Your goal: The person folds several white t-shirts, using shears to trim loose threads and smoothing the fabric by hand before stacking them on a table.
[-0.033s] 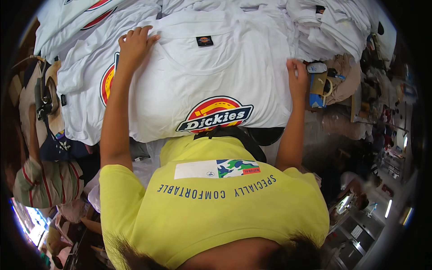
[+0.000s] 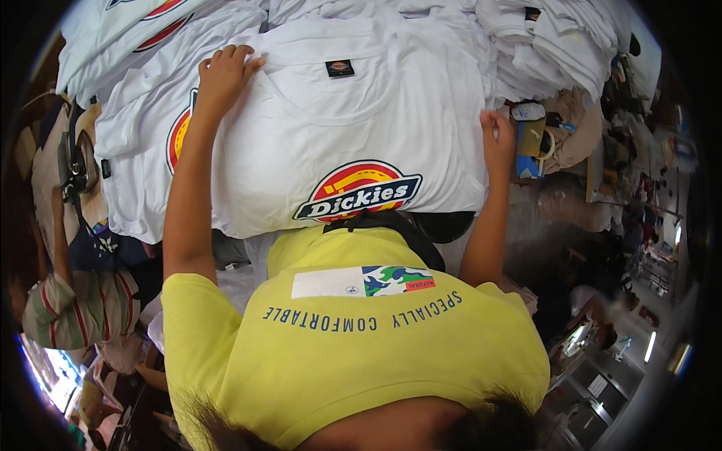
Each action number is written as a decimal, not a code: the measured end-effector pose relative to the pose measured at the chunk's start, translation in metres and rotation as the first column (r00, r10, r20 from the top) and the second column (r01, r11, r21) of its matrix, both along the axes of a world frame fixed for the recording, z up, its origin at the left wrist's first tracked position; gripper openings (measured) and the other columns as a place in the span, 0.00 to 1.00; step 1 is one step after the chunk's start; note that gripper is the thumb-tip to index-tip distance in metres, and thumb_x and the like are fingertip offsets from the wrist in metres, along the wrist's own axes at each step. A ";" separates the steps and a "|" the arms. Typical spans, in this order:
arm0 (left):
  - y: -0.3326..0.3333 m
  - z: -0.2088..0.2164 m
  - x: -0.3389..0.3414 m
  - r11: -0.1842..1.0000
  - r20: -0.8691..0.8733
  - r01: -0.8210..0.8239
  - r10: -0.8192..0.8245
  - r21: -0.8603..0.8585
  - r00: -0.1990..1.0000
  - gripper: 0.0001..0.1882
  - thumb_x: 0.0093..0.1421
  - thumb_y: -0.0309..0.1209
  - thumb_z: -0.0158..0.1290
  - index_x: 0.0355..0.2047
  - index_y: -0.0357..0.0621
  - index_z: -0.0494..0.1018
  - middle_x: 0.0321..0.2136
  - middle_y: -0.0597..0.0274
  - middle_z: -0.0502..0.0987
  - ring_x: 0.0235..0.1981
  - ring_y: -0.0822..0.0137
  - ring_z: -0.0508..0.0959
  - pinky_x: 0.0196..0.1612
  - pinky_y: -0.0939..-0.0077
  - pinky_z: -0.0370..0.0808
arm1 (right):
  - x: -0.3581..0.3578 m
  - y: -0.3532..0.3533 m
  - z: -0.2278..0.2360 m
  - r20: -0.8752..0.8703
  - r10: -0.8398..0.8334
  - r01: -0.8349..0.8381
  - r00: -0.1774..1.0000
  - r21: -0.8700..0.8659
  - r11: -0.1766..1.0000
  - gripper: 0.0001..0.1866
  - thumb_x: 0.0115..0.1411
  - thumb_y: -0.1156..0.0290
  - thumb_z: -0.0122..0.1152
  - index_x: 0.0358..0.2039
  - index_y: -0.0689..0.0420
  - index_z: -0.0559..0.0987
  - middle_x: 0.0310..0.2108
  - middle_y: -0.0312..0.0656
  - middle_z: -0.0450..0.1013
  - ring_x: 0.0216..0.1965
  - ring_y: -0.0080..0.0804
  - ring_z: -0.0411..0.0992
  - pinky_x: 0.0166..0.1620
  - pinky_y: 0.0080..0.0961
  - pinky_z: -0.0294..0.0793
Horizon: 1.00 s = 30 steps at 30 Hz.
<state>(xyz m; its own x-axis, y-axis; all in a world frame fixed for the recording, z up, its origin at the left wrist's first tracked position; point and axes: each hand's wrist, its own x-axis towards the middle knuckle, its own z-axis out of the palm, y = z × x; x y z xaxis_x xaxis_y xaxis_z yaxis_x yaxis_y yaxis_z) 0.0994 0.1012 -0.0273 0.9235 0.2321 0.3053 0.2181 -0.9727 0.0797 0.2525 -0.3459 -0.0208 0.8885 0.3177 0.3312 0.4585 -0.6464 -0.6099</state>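
Drawn back slightly, the right hand curls, whether pinching I cannot tell, at the near side of the white T-shirt lying between it and the loosely spread left hand, where uneven pulling could crease the cloth.
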 end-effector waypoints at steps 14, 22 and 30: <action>-0.002 -0.005 0.009 0.970 0.247 -0.164 0.205 -0.179 0.947 0.19 0.55 0.45 0.49 0.38 0.43 0.69 0.30 0.53 0.75 0.34 0.55 0.74 0.38 0.65 0.67 | -0.092 -0.110 -0.001 -0.586 0.008 0.026 0.811 0.049 0.998 0.14 0.51 0.63 0.63 0.29 0.61 0.74 0.25 0.31 0.67 0.29 0.18 0.62 0.35 0.16 0.62; -0.115 -0.065 -0.208 0.711 0.400 -0.513 0.698 -0.480 0.594 0.20 0.60 0.39 0.46 0.40 0.30 0.62 0.37 0.48 0.62 0.41 0.56 0.62 0.47 0.62 0.57 | -0.120 -0.129 -0.023 -0.711 0.065 0.085 0.700 0.174 0.981 0.16 0.52 0.60 0.61 0.32 0.61 0.73 0.26 0.31 0.67 0.30 0.19 0.63 0.36 0.16 0.62; -0.169 -0.085 -0.250 -0.097 -0.121 -0.073 0.788 -0.993 0.603 0.23 0.59 0.43 0.47 0.50 0.48 0.56 0.43 0.63 0.68 0.43 0.70 0.68 0.40 0.74 0.67 | -0.101 -0.129 -0.027 -0.878 0.095 0.140 0.470 0.180 0.974 0.14 0.55 0.58 0.57 0.30 0.57 0.75 0.25 0.30 0.69 0.29 0.17 0.65 0.33 0.13 0.61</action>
